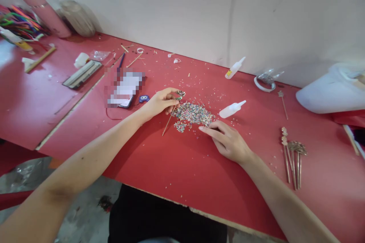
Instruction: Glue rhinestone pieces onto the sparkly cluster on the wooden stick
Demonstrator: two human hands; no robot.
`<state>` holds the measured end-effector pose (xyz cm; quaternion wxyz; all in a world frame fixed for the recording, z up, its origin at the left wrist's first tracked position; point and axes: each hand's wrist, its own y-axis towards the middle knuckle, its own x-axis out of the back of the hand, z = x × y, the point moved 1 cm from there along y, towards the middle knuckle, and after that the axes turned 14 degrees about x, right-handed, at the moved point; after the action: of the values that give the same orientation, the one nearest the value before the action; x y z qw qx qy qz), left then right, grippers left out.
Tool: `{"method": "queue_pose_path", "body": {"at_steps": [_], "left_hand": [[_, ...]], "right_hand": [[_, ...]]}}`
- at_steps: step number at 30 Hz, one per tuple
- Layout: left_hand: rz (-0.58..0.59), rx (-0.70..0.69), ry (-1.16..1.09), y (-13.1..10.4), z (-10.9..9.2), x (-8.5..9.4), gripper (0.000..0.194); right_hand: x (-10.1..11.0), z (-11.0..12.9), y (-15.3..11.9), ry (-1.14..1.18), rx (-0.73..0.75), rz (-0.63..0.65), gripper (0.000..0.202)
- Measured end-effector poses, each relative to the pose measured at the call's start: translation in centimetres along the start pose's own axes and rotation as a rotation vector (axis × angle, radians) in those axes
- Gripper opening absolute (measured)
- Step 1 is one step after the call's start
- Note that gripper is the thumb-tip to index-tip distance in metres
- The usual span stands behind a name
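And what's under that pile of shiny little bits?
The red table shows around the shiny pile, so the bits seem to lie right on it. Whatever is directly underneath is covered, so that can't be seen.

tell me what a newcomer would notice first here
Likely the heap of glittering pieces on the red table. At the heap's left end, the left hand holds a thin stick topped with a shiny ornament; the right hand is near its right end. Similar sticks lie farther right.
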<state>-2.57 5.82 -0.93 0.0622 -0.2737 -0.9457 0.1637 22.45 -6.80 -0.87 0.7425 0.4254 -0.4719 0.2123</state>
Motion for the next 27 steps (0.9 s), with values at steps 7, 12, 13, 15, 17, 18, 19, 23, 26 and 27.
{"method": "queue_pose_path", "body": {"at_steps": [7,12,13,15,17,18,19,23,26,27], "left_hand": [[-0.008,0.019,0.003,-0.15,-0.22,-0.13,0.029],[-0.019,0.027,-0.004,-0.22,-0.36,-0.26,0.029],[-0.022,0.028,-0.007,-0.22,-0.35,-0.26,0.029],[-0.024,0.028,-0.011,-0.19,-0.30,-0.24,0.030],[-0.023,0.024,-0.014,-0.14,-0.23,-0.21,0.030],[-0.019,0.019,-0.015,-0.11,-0.20,-0.20,0.030],[-0.015,0.014,-0.017,-0.09,-0.17,-0.19,0.029],[-0.003,0.007,-0.021,-0.10,-0.20,-0.18,0.028],[-0.008,0.010,-0.004,-0.18,-0.32,-0.21,0.027],[-0.009,0.010,0.003,-0.21,-0.37,-0.22,0.026]], "right_hand": [[-0.07,-0.29,-0.23,-0.018,0.065,0.026,0.052],[-0.05,-0.39,-0.29,-0.063,0.069,0.072,0.056],[-0.04,-0.38,-0.29,-0.069,0.069,0.072,0.054],[-0.05,-0.33,-0.28,-0.080,0.069,0.065,0.050],[-0.15,-0.27,-0.27,-0.089,0.071,0.069,0.046],[-0.24,-0.25,-0.26,-0.094,0.066,0.077,0.045],[-0.34,-0.23,-0.24,-0.100,0.057,0.085,0.044],[-0.63,-0.27,-0.19,-0.156,0.012,0.081,0.035],[-0.60,-0.34,-0.14,-0.185,0.022,0.087,0.031],[-0.57,-0.36,-0.13,-0.193,0.030,0.090,0.030]]}}
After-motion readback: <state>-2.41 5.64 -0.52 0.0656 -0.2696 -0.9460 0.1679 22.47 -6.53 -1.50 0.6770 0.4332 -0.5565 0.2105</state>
